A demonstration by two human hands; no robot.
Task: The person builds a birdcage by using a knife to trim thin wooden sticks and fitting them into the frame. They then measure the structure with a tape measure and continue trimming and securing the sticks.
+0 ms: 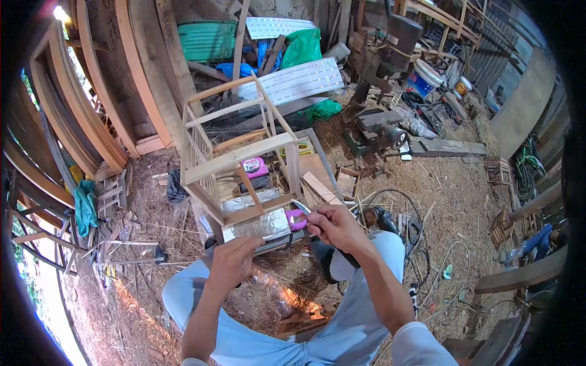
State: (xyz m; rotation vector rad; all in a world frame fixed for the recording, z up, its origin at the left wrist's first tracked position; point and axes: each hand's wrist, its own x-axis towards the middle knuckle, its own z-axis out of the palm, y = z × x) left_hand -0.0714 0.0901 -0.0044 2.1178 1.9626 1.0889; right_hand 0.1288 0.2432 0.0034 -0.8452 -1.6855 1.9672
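My right hand (336, 227) is closed on a small knife, whose pale blade (300, 207) points up and left. Left of it, my left hand (233, 263) is closed, fingertips pinched at one end of a thin dark piece (278, 237) reaching toward my right hand; what exactly the fingers grip is too small to tell. Just beyond both hands stands a wooden frame (239, 157) with thin slats on its left side. Beneath and beside the frame are a silvery sheet (259, 226), a pink tape measure (254, 166) and another pink object (297, 220).
Curved wooden frames (104, 110) lean at the left. Green and blue plastic and white panels (293, 82) lie at the back. A machine (381, 131), a paint bucket (424, 79) and loose cables (421, 244) are on the right. Shavings cover the ground.
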